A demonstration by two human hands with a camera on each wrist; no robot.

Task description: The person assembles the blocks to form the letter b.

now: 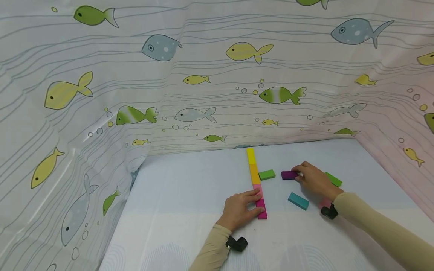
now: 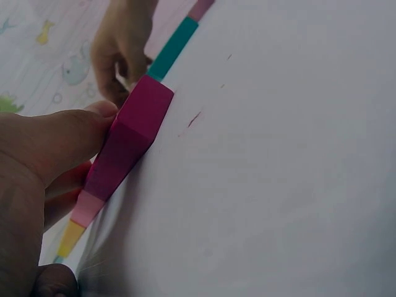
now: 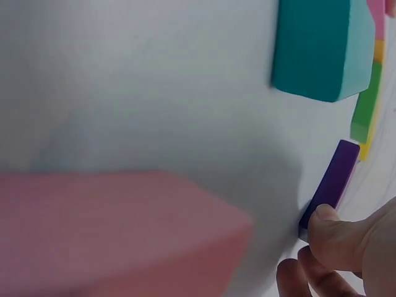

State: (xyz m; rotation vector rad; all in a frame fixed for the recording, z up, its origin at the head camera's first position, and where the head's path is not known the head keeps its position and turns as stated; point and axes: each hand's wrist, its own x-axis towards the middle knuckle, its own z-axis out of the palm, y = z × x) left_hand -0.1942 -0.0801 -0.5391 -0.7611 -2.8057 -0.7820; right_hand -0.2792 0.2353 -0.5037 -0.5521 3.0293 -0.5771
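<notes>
In the head view, a row of blocks runs away from the person across the white desk (image 1: 190, 188): yellow block (image 1: 251, 156) farthest, then orange block (image 1: 254, 174), pink block (image 1: 257, 187) and magenta block (image 1: 262, 213), end to end. A green block (image 1: 267, 174) juts from the row's right side, beside the orange one. The right hand (image 1: 315, 180) pinches the purple block (image 1: 288, 175) by its right end, with a gap between it and the green block. The teal block (image 1: 298, 201) lies nearer the person; a second green block (image 1: 333, 179) lies beyond the right hand, and a salmon block (image 1: 324, 203) shows partly behind that wrist. The step in hand looks like adding to the side branch; the next move would call for a short slide left, ends kept square. No container shows; the blocks lie loose.

In the left wrist view, the left hand (image 2: 43, 164) has its thumb against the magenta block, its fingers partly hidden; whether this grip pinches or merely steadies, I cannot tell.

In the right wrist view, the thumb presses the purple block's near end; whether the block is lifted is unclear.
</notes>
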